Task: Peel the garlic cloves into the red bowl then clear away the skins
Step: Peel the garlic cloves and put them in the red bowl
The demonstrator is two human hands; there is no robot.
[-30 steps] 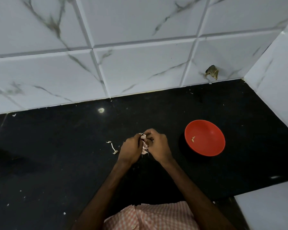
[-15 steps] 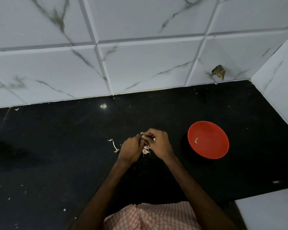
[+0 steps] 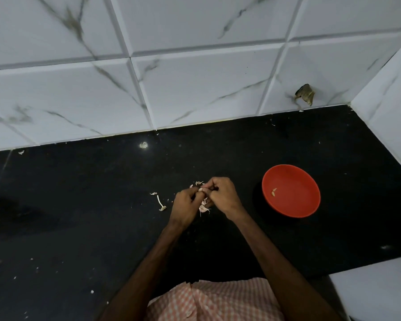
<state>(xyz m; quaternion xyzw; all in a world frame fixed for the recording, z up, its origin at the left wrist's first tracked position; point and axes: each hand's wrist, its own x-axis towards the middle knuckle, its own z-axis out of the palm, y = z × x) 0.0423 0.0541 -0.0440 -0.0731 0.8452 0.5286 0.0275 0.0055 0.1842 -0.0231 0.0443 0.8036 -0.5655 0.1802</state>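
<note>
Mid-peel: left hand (image 3: 185, 205) and right hand (image 3: 222, 195) both pinched a clove (image 3: 200, 189) above loose skins (image 3: 203, 207). Bowl (image 3: 296, 179) sat at 3 o'clock. Next, probably: strip the skin, drop the clove in.

I have both bare forearms coming up from the bottom centre of the frame and closing in a narrow V toward the middle, left forearm (image 3: 156, 258) on the left side, right forearm (image 3: 264, 253) on the right. The wrists are bent slightly inward. My left grip (image 3: 185, 202) and right grip (image 3: 222, 195) meet knuckle to knuckle just above the middle of the frame, backs turned up to the camera. All fingers are curled, and the fingertips of both pinch a small pale garlic clove (image 3: 200, 189) between them.
</note>
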